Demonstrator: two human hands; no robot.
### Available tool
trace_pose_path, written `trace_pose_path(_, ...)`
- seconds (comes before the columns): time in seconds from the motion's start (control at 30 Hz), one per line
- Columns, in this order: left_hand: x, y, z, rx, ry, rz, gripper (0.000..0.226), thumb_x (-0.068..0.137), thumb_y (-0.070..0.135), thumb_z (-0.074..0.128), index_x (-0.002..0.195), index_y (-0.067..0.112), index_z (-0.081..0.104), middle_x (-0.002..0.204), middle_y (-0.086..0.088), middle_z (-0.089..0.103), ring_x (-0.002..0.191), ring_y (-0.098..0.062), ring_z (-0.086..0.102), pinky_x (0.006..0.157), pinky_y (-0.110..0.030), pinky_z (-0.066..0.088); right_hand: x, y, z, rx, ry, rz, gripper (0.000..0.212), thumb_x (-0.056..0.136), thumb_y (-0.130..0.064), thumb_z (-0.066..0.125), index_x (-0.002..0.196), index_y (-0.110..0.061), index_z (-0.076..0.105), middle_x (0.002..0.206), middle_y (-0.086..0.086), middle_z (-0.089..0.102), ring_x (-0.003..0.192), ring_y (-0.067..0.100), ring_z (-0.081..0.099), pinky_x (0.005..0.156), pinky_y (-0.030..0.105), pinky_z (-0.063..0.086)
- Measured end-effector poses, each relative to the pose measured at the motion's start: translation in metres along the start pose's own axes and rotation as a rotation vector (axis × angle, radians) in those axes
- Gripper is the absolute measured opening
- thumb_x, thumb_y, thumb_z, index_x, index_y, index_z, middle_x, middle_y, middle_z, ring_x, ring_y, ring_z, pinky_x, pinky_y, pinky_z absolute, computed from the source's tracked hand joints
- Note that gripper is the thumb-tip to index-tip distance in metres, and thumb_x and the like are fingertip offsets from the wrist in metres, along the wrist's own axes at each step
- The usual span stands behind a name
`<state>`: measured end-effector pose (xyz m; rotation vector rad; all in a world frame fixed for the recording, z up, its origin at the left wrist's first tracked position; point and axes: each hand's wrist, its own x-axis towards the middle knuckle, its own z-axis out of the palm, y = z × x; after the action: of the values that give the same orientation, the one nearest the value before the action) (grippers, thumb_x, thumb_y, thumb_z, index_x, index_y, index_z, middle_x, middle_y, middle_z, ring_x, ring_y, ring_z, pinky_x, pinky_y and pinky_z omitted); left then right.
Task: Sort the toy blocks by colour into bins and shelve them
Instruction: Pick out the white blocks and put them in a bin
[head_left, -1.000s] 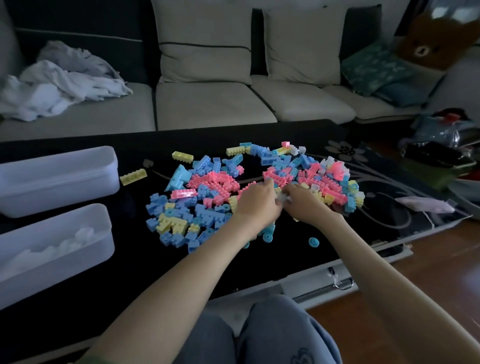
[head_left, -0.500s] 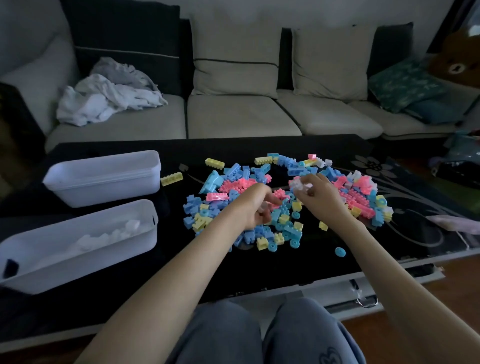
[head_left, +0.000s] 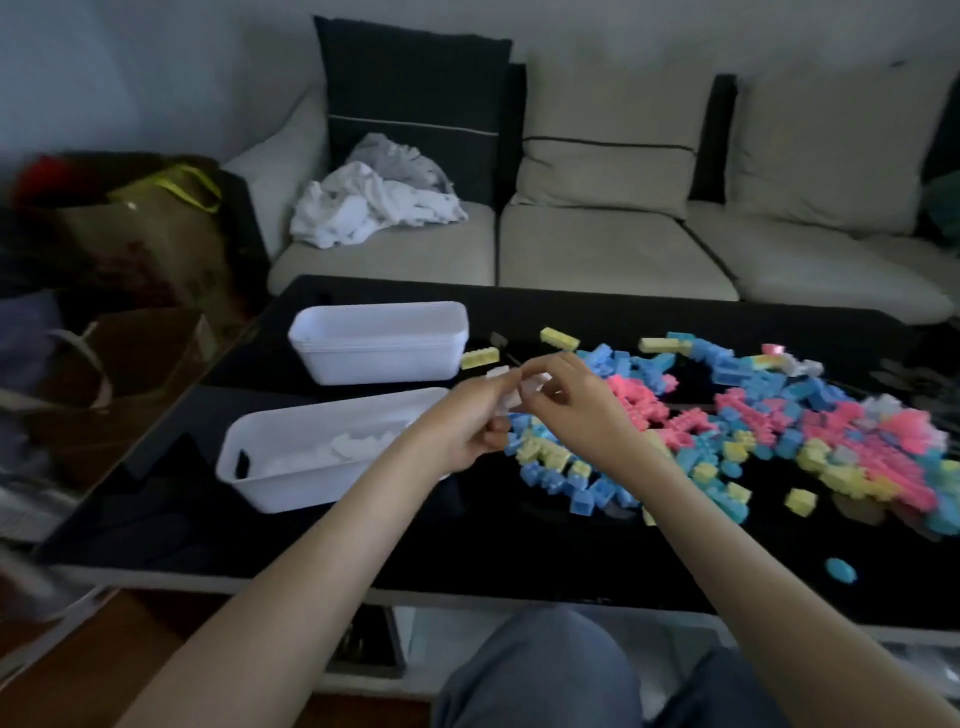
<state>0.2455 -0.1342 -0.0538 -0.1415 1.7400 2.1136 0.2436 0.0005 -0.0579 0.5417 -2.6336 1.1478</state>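
A heap of blue, pink, yellow and white toy blocks (head_left: 737, 431) spreads over the right half of the black table (head_left: 467, 551). Two white bins stand at the left: the near bin (head_left: 291, 467) holds several white blocks, the far bin (head_left: 379, 345) looks empty from here. My left hand (head_left: 467, 421) and my right hand (head_left: 576, 405) meet above the gap between bins and heap, both pinching small white blocks (head_left: 514, 387) between their fingertips.
A pale sofa (head_left: 613, 244) with crumpled white laundry (head_left: 374, 202) runs behind the table. Bags and a cardboard box (head_left: 145, 343) crowd the floor at the left. A lone blue round piece (head_left: 840, 570) lies near the table's front edge. My knees show below.
Both hands have lifted off the heap and moved left toward the bins, carrying white blocks. The view has swung left, so the bins now sit nearer the middle.
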Motion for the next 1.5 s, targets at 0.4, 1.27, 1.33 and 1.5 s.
trace_pose_path(0.4,-0.054,0.013,-0.144,1.037,0.423,-0.249,0.038,0.093,0.045,0.048,0.111,0.012,0.056,0.098,-0.005,0.065,0.077,-0.021,0.06,0.069,-0.031,0.046,0.016,-0.051,0.078,-0.024,-0.495,-0.153,0.044,0.096,-0.017,0.048,0.138,-0.026,0.044,0.144,-0.01,0.04,0.128,0.006,0.038,0.099,0.011,0.022)
trace_pose_path(1.27,0.075,-0.102,0.157,1.855,-0.238,0.508,0.068,0.097,0.058,0.02,0.153,0.025,-0.002,0.158,-0.012,-0.018,0.144,-0.032,-0.021,0.114,-0.052,-0.011,-0.119,0.173,-0.093,-0.584,-0.145,0.706,0.065,0.1,-0.048,0.012,0.15,-0.016,-0.011,0.158,-0.001,-0.015,0.144,0.016,-0.017,0.116,0.043,-0.008)
trace_pose_path(1.33,0.085,-0.096,0.162,1.831,-0.249,0.484,0.071,0.096,0.06,0.022,0.153,0.023,0.0,0.158,-0.011,-0.019,0.144,-0.03,-0.02,0.114,-0.052,-0.01,-0.111,0.18,-0.102,-0.531,-0.161,0.675,0.061,0.1,-0.045,0.011,0.15,-0.019,-0.01,0.157,-0.002,-0.017,0.143,0.016,-0.021,0.116,0.044,-0.009)
trace_pose_path(1.5,0.096,-0.073,0.191,1.721,-0.339,0.615,0.068,0.096,0.059,0.024,0.152,0.022,0.013,0.16,-0.005,-0.006,0.147,-0.024,-0.008,0.118,-0.049,-0.002,-0.116,0.207,-0.172,-0.503,0.181,0.823,0.053,0.099,-0.039,0.027,0.149,-0.026,0.013,0.158,0.007,0.005,0.145,0.026,0.002,0.114,0.047,0.005)
